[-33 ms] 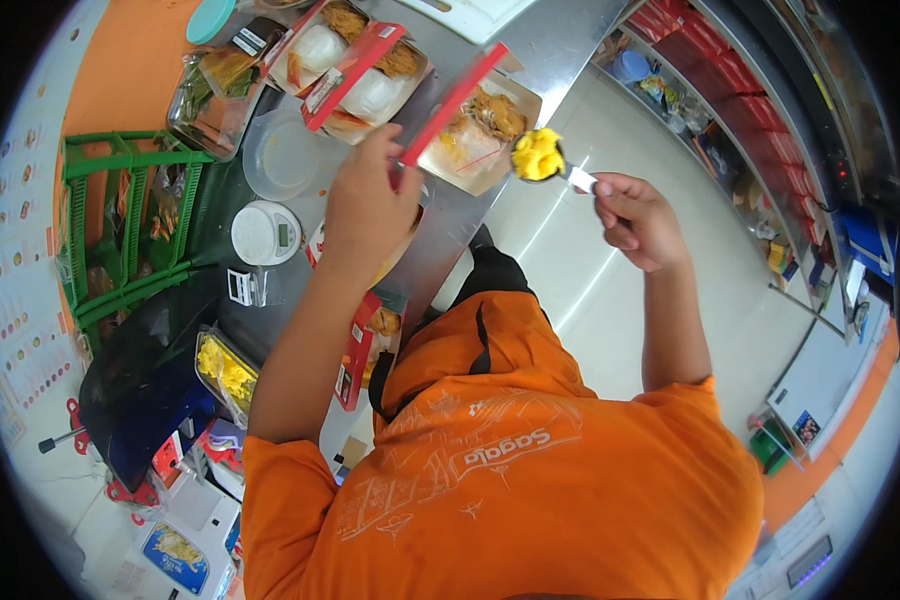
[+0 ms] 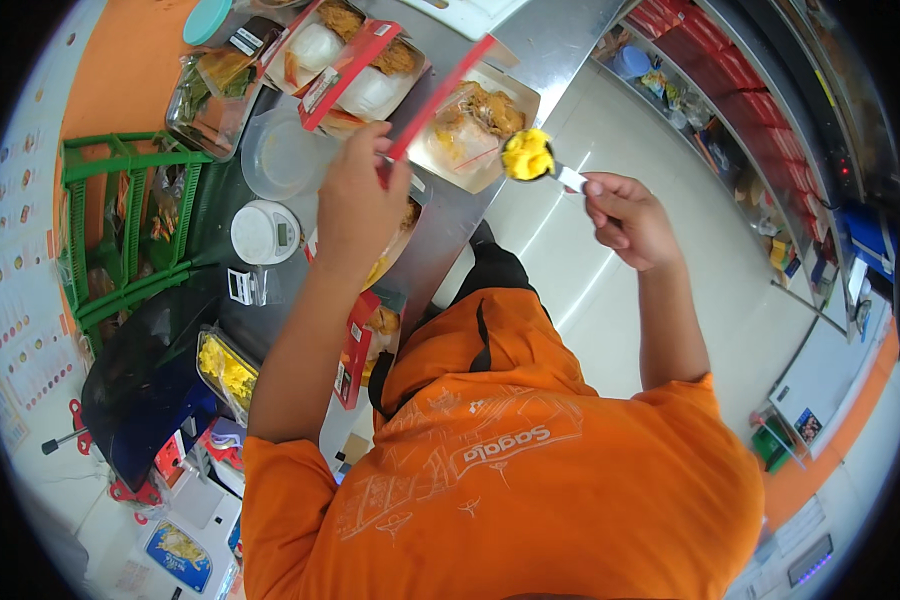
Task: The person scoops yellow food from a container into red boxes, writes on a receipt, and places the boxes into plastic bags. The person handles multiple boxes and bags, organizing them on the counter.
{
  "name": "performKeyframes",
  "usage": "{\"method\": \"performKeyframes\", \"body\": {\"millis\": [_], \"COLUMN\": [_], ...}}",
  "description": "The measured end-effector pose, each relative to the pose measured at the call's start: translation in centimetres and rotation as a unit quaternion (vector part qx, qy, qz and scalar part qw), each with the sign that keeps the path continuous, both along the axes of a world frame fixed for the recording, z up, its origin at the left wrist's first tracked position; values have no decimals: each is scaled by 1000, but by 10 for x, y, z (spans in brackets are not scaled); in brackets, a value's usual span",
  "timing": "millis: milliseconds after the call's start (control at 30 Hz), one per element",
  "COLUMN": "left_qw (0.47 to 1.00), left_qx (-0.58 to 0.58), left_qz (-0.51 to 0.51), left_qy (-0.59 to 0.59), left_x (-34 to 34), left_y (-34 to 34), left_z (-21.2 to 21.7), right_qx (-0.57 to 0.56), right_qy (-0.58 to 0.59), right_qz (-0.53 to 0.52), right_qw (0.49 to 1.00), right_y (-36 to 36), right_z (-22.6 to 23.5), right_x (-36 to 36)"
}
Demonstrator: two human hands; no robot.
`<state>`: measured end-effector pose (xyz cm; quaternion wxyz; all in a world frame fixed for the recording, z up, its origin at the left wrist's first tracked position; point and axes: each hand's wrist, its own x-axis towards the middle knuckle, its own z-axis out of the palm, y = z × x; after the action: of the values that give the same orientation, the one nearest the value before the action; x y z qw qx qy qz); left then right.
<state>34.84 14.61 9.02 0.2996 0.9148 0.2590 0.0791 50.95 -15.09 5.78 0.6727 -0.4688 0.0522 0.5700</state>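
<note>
Slanting bowl-first leftward, slightly up, the spoon (image 2: pixel 568 177) is pinched by right fingers (image 2: pixel 618 186) while left fingers (image 2: pixel 368 139) pinch a red lid (image 2: pixel 440 98).

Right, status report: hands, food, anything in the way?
Left hand on lid. Right hand holding scoop. Yellow food in scoop. Box open, nothing seen blocking.

The left forearm (image 2: pixel 305 340) slants forward and inward, its left hand (image 2: pixel 362 190) back upward with fingers bent in a grip. Out to the right, the right forearm (image 2: pixel 667 325) extends forward, the right hand (image 2: pixel 630 218) pinching with curled fingers.
</note>
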Motion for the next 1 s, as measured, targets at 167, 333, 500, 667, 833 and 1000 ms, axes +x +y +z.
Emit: {"method": "performKeyframes", "body": {"millis": [167,333,500,667,833,1000], "left_qw": [947,931,892,866,838,840], "left_qx": [205,292,170,153,220,250], "left_qz": [-244,-195,-258,-334,-377,-385], "left_qy": [-39,95,329,339,328,291], "left_x": [2,23,45,28,17,2], "left_y": [2,-39,-36,-44,-55,-52], "left_z": [8,-2,-2,-8,-6,-14], "right_qx": [13,5,-23,-37,-60,-75], "right_qy": [38,1,-28,-76,-134,-663], "right_qz": [-6,1,-5,-20,-28,48], "right_qw": [999,1000,999,996,989,743], "right_y": [8,8,20,23,33,45], "right_z": [-21,-18,-19,-27,-31,-68], "right_x": [-7,-7,-14,-23,-38,-72]}}
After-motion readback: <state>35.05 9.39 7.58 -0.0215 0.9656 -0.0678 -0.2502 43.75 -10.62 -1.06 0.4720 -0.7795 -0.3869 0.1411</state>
